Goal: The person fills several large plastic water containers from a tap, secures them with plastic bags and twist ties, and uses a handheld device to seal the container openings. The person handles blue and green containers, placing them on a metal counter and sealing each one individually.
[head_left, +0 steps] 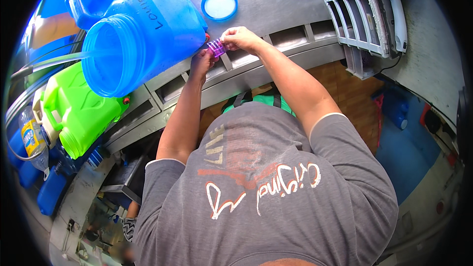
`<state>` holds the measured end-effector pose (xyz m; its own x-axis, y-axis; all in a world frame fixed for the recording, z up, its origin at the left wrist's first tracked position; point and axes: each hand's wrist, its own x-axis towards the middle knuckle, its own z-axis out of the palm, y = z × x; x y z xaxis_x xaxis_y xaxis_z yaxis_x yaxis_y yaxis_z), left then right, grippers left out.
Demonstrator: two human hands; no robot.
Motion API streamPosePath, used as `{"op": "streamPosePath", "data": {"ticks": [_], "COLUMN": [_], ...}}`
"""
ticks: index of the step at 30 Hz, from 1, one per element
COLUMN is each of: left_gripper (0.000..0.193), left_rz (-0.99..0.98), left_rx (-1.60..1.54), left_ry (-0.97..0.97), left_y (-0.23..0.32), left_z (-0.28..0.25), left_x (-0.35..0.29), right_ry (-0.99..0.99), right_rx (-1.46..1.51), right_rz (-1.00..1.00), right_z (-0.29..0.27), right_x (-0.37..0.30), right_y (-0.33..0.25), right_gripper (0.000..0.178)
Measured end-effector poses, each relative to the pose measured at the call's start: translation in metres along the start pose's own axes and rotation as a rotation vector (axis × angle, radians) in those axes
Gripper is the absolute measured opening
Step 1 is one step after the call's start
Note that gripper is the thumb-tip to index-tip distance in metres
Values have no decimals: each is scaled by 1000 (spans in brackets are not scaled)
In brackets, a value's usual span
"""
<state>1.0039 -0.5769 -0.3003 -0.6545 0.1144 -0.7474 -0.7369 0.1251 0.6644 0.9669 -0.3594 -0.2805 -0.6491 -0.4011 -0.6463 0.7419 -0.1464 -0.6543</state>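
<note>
My left hand (201, 63) and my right hand (240, 39) meet at the front edge of the steel counter. Between them they pinch a small, shiny purple printed plastic piece (217, 48); its exact kind is too small to make out. Just left of my hands a big blue water jug (170, 24) lies tilted, its wide mouth uncapped and facing left. A clear hose (59, 61) runs to that mouth. On the counter beyond my hands lies a round blue lid (203, 6) with a whitish inside.
Left of the blue jug stands a bright green jug (81, 103), with a clear bottle with a yellow label (32, 138) beside it. At the right is a white slatted rack (357, 22). The steel counter (281, 0) has slots along its front. Another person's arm (132, 210) shows at lower left.
</note>
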Motion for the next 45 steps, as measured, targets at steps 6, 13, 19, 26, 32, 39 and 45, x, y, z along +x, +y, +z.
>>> {"op": "streamPosePath", "data": {"ticks": [6,13,19,26,32,39,45], "left_gripper": [35,34,32,18,18,35,45], "left_rz": [37,220,163,-66,-63,-91,8], "left_rx": [66,391,124,-136,-358,-909,-1214], "left_ry": [107,273,333,384,396,246,116], "left_y": [1,-11,-10,-4,-7,-9,4], "left_z": [-2,5,15,26,33,35,50], "left_x": [-7,14,30,19,30,28,6], "right_ry": [417,84,261,1755,1484,1231,1097], "right_rx": [-264,-607,-1016,-1364,-1135,-954,-336], "right_rz": [-254,-184,-716,-715,-78,-209,-338], "right_z": [15,53,33,-227,-339,-355,-293], "right_x": [24,15,-36,-274,-350,-348,-363], "right_y": [-1,-12,-45,-143,-117,-126,-136], "right_gripper": [15,30,22,52,73,76,57]}}
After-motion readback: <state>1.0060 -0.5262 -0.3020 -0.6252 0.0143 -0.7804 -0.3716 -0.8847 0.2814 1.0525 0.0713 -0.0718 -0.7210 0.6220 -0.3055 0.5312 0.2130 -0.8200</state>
